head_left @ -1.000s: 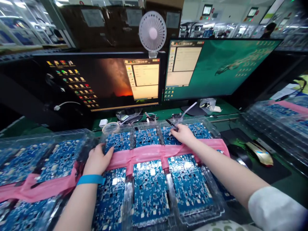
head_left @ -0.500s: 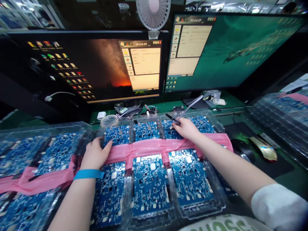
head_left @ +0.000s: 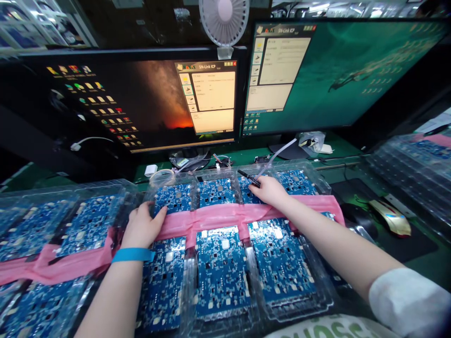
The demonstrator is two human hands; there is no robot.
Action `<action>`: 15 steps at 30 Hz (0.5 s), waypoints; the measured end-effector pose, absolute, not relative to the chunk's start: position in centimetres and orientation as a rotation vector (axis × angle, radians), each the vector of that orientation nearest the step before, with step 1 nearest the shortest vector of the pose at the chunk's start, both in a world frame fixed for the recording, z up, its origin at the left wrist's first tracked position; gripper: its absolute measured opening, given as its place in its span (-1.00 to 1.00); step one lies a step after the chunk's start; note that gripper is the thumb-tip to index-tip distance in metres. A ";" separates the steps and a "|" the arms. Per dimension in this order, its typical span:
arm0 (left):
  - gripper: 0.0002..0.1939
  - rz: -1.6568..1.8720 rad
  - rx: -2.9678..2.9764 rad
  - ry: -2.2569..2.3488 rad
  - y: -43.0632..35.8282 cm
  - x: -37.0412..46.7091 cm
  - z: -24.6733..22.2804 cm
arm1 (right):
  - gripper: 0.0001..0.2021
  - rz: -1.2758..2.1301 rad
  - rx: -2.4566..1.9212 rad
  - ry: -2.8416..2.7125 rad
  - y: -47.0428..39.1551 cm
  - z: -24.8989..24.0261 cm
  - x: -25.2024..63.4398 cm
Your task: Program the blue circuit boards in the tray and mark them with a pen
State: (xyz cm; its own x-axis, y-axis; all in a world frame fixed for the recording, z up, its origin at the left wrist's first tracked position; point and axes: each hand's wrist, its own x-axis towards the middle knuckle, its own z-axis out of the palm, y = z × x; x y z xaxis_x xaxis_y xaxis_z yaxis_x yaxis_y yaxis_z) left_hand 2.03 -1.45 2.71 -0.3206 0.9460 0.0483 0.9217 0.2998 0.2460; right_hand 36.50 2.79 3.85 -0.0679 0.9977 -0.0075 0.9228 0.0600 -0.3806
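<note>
A clear plastic tray point(head_left: 254, 263) holds several blue circuit boards point(head_left: 222, 267) in two rows, with a pink strip point(head_left: 214, 215) lying across the middle. At the tray's left side rests my left hand point(head_left: 143, 223), thumb apart from the fingers, holding nothing; a blue band point(head_left: 133, 255) circles that wrist. Over the back row, right of centre, my right hand point(head_left: 269, 191) is closed around a black pen point(head_left: 248, 178), which points up and to the left. The board under this hand is partly hidden.
Another tray of boards with pink strip point(head_left: 73, 267) stands at the left. Behind are two monitors point(head_left: 183, 103) and a small white fan point(head_left: 224, 21). A black mouse point(head_left: 357, 218) and a gold mouse point(head_left: 391, 217) lie on the right, near stacked clear trays point(head_left: 408, 173).
My right hand has shifted slightly left with the pen, which now lies at a flatter slant. My left hand keeps its place on the tray; the view has moved a little.
</note>
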 end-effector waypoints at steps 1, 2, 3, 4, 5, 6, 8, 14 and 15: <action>-0.34 0.350 1.761 2.447 -1.5 2.1 2.7 | -0.75 0.421 -1.943 -2.087 2.8 3.9 36.6; -0.34 0.352 1.756 2.446 -1.5 2.1 2.7 | -0.75 0.426 -1.937 -2.090 2.8 3.9 36.6; -0.34 0.354 1.751 2.443 -1.5 2.1 2.8 | -0.75 0.433 -1.934 -2.091 2.9 3.8 36.7; -0.34 0.356 1.745 2.441 -1.5 2.2 2.8 | -0.75 0.441 -1.931 -2.089 2.9 3.8 36.9; -0.33 0.355 1.737 2.440 -1.5 2.2 2.8 | -0.75 0.448 -1.929 -2.086 3.0 3.7 37.0; -0.33 0.352 1.728 2.442 -1.5 2.2 2.8 | -0.75 0.452 -1.927 -2.084 3.0 3.6 37.0; -0.34 0.347 1.708 2.452 -1.5 2.2 2.8 | -0.75 0.456 -1.924 -2.083 3.1 3.5 37.2; -0.34 0.351 1.717 2.445 -1.6 2.3 2.9 | -0.73 0.471 -1.948 -2.080 3.2 3.4 36.9; -0.34 0.349 1.713 2.446 -1.6 2.3 2.9 | -0.73 0.468 -1.955 -2.083 3.2 3.5 36.9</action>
